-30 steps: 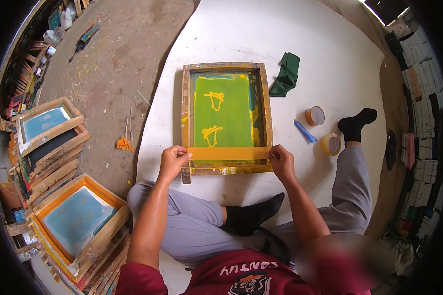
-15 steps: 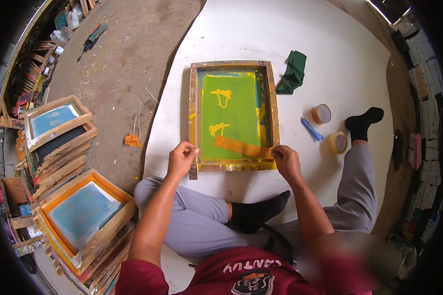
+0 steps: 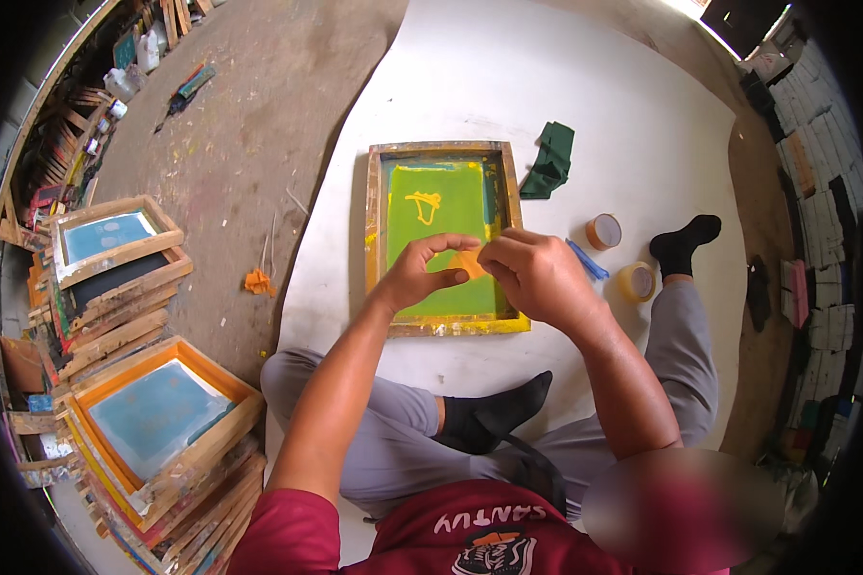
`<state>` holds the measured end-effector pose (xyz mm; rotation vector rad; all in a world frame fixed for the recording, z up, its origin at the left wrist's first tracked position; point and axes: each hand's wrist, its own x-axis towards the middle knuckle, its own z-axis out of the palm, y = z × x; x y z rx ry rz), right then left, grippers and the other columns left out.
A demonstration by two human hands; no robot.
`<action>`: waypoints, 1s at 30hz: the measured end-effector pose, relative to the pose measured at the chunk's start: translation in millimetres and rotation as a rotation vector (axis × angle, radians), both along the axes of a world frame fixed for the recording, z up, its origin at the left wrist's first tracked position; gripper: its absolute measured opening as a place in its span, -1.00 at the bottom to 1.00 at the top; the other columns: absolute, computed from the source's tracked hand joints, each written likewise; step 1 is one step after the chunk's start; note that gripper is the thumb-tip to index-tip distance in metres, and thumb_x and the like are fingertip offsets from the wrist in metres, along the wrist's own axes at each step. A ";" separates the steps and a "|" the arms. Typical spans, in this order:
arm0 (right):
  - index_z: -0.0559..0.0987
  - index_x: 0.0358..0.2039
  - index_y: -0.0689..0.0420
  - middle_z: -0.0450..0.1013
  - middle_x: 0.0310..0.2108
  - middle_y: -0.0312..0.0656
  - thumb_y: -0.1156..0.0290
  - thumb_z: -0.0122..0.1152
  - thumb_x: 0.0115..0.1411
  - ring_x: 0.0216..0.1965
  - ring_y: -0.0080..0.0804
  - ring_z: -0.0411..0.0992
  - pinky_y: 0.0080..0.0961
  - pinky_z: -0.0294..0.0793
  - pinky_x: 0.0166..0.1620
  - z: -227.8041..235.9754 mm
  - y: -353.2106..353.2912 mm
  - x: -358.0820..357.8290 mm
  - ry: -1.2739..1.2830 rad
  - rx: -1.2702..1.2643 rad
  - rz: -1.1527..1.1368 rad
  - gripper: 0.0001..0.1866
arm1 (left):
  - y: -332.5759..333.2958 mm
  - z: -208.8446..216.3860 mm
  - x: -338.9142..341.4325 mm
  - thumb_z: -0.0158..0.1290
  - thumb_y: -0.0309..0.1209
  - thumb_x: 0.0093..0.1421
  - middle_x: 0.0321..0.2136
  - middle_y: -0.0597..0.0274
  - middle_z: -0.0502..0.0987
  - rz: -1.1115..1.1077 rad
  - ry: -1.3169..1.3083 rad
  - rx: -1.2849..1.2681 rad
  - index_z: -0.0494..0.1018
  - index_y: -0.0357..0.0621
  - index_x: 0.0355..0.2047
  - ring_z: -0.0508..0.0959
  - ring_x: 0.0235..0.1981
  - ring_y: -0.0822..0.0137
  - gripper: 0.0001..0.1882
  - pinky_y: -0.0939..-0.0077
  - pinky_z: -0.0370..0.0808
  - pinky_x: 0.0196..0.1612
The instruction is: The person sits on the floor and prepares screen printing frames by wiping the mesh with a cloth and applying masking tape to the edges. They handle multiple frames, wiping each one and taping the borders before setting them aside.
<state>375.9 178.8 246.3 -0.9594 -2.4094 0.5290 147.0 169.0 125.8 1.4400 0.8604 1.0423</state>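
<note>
A wooden-framed printing screen (image 3: 372,220) lies flat on the white sheet, its mesh green with yellow marks. Over its lower half, my right hand (image 3: 545,278) is closed, pinching a strip of orange tape (image 3: 468,262), which is now mostly hidden or bunched up. Facing it from the left is my left hand (image 3: 422,276); its index finger and thumb curve apart, and the tape's loose end shows between their tips. Whether those left fingertips touch the tape I cannot tell. Both hands cover the lower yellow mark.
Right of the screen lie a folded green cloth (image 3: 549,161), a brown tape roll (image 3: 603,231), a blue cutter-like tool (image 3: 587,260) and a clear yellowish tape roll (image 3: 637,282). Stacked wooden screens (image 3: 168,422) stand at the left. A crumpled orange scrap (image 3: 258,282) rests on the floor.
My left hand has left the frame's lower left corner and come up beside my right hand. The right hand has risen leftward with the tape, which no longer stretches across the mesh.
</note>
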 end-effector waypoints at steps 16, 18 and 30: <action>0.67 -0.29 0.29 0.59 -0.40 -0.11 0.66 0.36 0.18 -0.39 -0.37 0.58 -0.46 0.56 -0.25 79.4 2.6 42.0 0.130 -0.097 -0.220 -0.93 | -35.1 -11.8 -33.5 0.40 -0.39 0.22 -0.37 0.33 0.70 -0.128 0.157 -0.295 0.68 -0.28 -0.23 0.61 -0.32 0.59 -0.79 0.59 0.52 -0.20; 0.68 -0.28 0.27 0.63 -0.35 -0.03 0.61 0.34 0.17 -0.35 -0.13 0.61 -0.34 0.58 -0.20 79.1 1.4 48.6 0.139 -0.148 -0.278 -0.90 | -42.7 -21.5 -44.2 0.40 -0.41 0.23 -0.36 0.31 0.71 -0.090 0.147 -0.330 0.69 -0.29 -0.21 0.61 -0.32 0.57 -0.79 0.60 0.53 -0.20; 0.54 0.10 0.32 0.63 -0.33 -0.09 0.68 0.39 0.20 -0.41 -0.52 0.55 -0.56 0.55 -0.33 -35.6 0.1 80.4 0.424 -0.520 -0.588 -0.56 | -74.8 -46.6 -75.9 0.35 -0.52 0.22 -0.34 0.25 0.71 0.435 -0.206 -0.485 0.68 -0.31 -0.21 0.62 -0.31 0.49 -0.85 0.57 0.54 -0.12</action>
